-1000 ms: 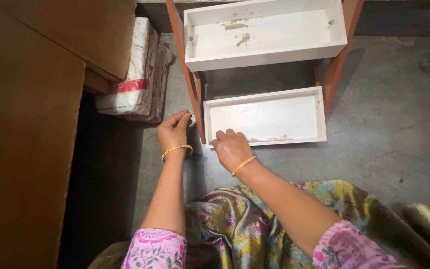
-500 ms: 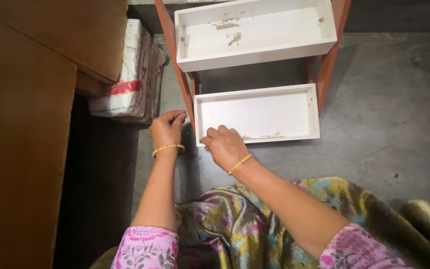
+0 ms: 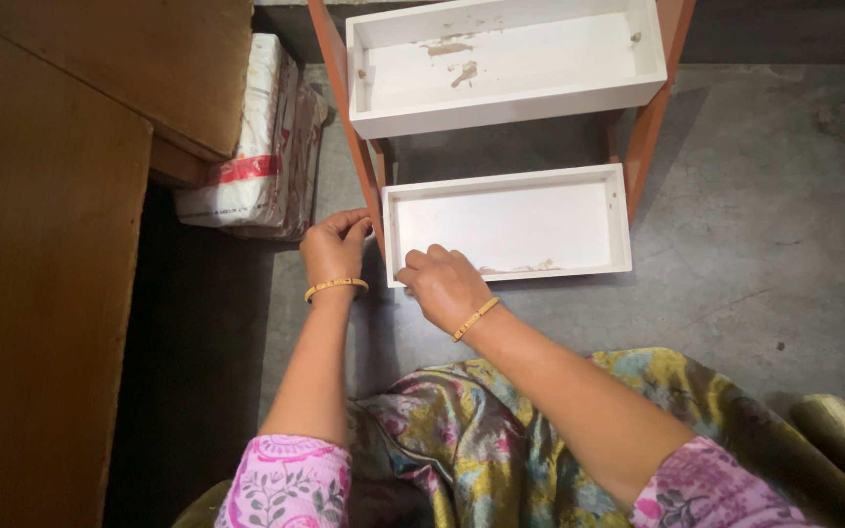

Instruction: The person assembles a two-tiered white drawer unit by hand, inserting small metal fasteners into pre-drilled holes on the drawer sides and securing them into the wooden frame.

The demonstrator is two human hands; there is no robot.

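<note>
An empty white lower drawer [image 3: 511,227] stands pulled out of an orange-framed cabinet [image 3: 344,98] on the grey floor. Above it a second white drawer [image 3: 501,59] is also open, with brown stains inside. My left hand [image 3: 334,249] curls its fingers around the cabinet's orange left leg, beside the lower drawer's front left corner. My right hand [image 3: 445,286] rests with bent fingers on the front left rim of the lower drawer. Each wrist wears a thin gold bangle.
A brown wooden cupboard [image 3: 41,244] fills the left side. White and red sacks [image 3: 256,147] lie stacked between it and the cabinet. Grey concrete floor [image 3: 765,244] spreads to the right. My patterned skirt [image 3: 462,440] covers the foreground.
The view has shifted slightly, so the drawers sit a little more to the left in the frame. Both hands stay at the lower drawer's left front corner, much as before.
</note>
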